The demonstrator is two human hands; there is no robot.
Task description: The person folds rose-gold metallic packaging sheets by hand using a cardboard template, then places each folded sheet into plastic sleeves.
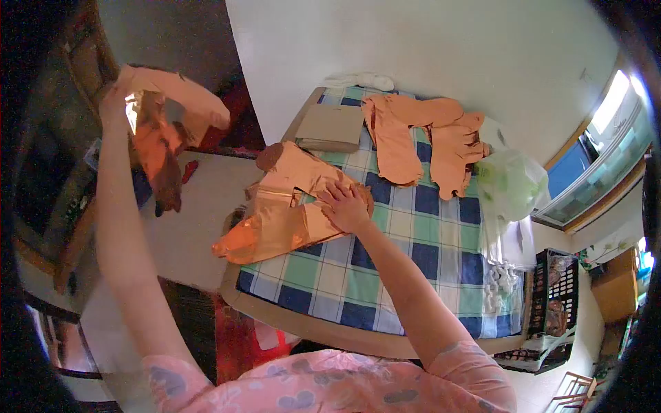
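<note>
My left hand (113,107) is raised at the far left, its fingers closed on the edge of a flat copper-coloured foil balloon (200,110) that hangs and folds beneath it, off the table. My right hand (344,206) lies flat with fingers spread on a pile of flat copper foil balloons (275,213) at the table's left side. The pile's shiny lower end reaches over the table edge. Farther back, more flat foil balloons (396,141) with rounded, curved outlines lie on the checked tablecloth (406,241).
A folded cardboard piece (330,127) lies at the table's back left. At the right stand a pale green plastic bag (509,182) and a black plastic crate (554,292). A white wall (427,45) rises behind the table, and a window (613,107) is at far right.
</note>
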